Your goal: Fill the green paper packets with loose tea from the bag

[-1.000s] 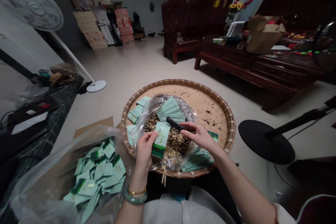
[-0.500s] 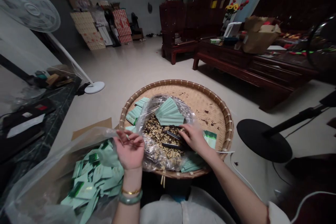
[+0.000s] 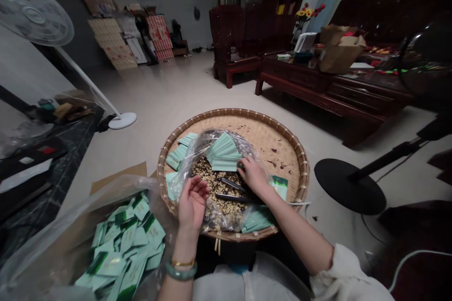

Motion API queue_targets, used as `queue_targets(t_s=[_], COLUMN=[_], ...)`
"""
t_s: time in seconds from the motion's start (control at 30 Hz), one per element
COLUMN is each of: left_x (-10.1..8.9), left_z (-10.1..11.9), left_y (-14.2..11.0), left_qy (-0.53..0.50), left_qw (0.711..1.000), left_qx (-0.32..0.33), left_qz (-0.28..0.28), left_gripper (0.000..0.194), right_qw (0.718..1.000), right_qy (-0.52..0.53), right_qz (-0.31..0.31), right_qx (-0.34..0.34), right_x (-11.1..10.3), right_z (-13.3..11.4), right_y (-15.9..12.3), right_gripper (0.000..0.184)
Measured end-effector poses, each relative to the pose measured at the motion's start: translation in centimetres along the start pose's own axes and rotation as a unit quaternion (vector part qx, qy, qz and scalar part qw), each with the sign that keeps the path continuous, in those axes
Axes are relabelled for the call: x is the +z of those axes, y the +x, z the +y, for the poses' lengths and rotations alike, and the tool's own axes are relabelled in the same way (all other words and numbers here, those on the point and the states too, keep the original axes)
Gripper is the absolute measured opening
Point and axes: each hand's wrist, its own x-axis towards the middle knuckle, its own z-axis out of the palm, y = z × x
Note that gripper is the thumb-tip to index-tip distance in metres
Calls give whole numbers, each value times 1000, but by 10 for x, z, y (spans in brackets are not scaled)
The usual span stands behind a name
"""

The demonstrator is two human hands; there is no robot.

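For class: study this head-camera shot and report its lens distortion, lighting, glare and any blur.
Head view: the wide lens bows the room's edges; the clear plastic bag catches soft glare; the floor under the dark wooden bench falls into deep shadow; the left hand looks slightly soft.

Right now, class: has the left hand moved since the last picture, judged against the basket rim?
Yes: the left hand has moved right, further over the woven basket.

A white pedestal fan stands at left; a cardboard box sits on a carved wooden table.
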Motion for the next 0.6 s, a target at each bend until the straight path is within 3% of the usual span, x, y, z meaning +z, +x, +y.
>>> queue_targets(t_s=[0.13,0.27,0.43,0.6], left_x=[0,-1,-2,-3], left_z=[-6,-9,-10,-11], left_y=[1,1,2,3], left_qy=[35,56,64,61], left_qw=[999,998,998,998], left_qx=[-26,-25,-28,-30], left_qz=[-5,-13,-8,-5], left_gripper=[13,13,13,13], right_qw=[1000,1000,999,998], right_qy=[-8,-22,-13,26], right_qz=[-4,13,29,62], right_qx=[0,-3,-14,-21], right_x=[1,3,8,6], right_z=[-1,-1,3,7], right_y=[8,10,8,6], right_gripper=[15,31,15,18])
